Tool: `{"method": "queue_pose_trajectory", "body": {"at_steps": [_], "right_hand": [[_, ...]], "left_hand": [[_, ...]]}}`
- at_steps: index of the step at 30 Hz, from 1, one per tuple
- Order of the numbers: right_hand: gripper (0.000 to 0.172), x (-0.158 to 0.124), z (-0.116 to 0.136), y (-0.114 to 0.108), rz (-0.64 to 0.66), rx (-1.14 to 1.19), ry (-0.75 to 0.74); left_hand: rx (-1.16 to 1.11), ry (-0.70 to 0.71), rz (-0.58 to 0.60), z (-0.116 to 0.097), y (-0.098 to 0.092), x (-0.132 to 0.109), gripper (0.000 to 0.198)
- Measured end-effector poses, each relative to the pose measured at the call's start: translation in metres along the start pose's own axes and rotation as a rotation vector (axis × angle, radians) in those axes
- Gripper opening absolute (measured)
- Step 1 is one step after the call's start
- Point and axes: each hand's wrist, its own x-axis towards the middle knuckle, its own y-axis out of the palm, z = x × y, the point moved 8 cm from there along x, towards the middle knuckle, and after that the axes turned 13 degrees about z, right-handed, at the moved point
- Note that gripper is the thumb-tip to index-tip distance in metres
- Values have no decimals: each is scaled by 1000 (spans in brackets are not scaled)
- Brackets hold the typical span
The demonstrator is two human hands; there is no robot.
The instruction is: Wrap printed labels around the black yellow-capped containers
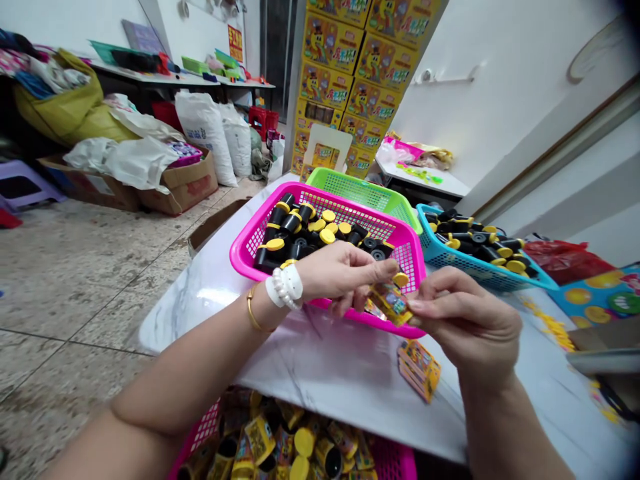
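Note:
My left hand (336, 272), with a white bracelet at the wrist, is closed around a small yellow-capped bottle (401, 279) above the near rim of the pink basket (320, 193). A printed yellow label (391, 303) lies along the bottle's side. The thumb and fingers of my right hand (467, 320) pinch the label's right end. My left fingers hide most of the bottle's body. Below my hands, a small fanned stack of printed labels (420, 369) rests on the white table (280, 357). Several black bottles with yellow caps (295, 227) fill the pink basket.
A blue basket (467, 257) of similar bottles stands at the right, a green basket (363, 190) behind. At the bottom, another pink basket (400, 460) holds labelled bottles. Yellow boxes (350, 73) are stacked at the back; cartons (173, 187) and white sacks (205, 133) stand on the floor.

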Motion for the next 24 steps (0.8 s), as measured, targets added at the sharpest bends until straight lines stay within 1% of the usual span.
{"method": "queue_pose_trajectory", "body": {"at_steps": [2,4,6,8,9,10,11,12,14,15,16,17,19,20,22,24], "right_hand": [[30,1,8,15,196,71,-7],[23,1,18,36,406,123,-30],[13,0,28,58,592,131,-67],[15,-6,35,80,796,150,-110],[16,-8,36,87,869,163,-127],[16,-9,34,89,886,157,-131],[16,-6,28,84,825,109,-110],[15,0,16,73,692,11,-60],[16,7,-12,40,364,-282,104],[17,7,-26,27,259,-430,195],[18,6,-38,19,226,-544,273],[17,5,-49,16,239,-620,335],[11,3,-63,18,319,-661,402],[7,3,-67,20,353,-640,416],[9,3,-67,24,385,-577,418],[9,5,-61,24,353,-574,371]], "left_hand": [[128,-6,-145,-5,-17,-4,59],[231,-3,-288,-7,-32,-8,55],[325,-18,-347,-6,-37,-8,48],[440,-26,-376,-4,-35,-6,41],[513,-22,-393,-5,-33,-6,39],[590,-15,-409,-6,-31,-5,38],[663,-9,-421,-7,-28,-4,39],[725,-6,-428,-8,-26,-3,40],[808,-7,-430,-9,-22,-2,38],[831,-11,-433,-9,-21,-1,37],[847,-16,-436,-10,-21,-1,37],[858,-22,-438,-10,-20,0,38],[863,-36,-437,-10,-21,0,42],[858,-42,-433,-9,-20,-1,42],[850,-60,-402,-8,-18,0,40],[871,-89,-349,-5,-14,2,35]]}}
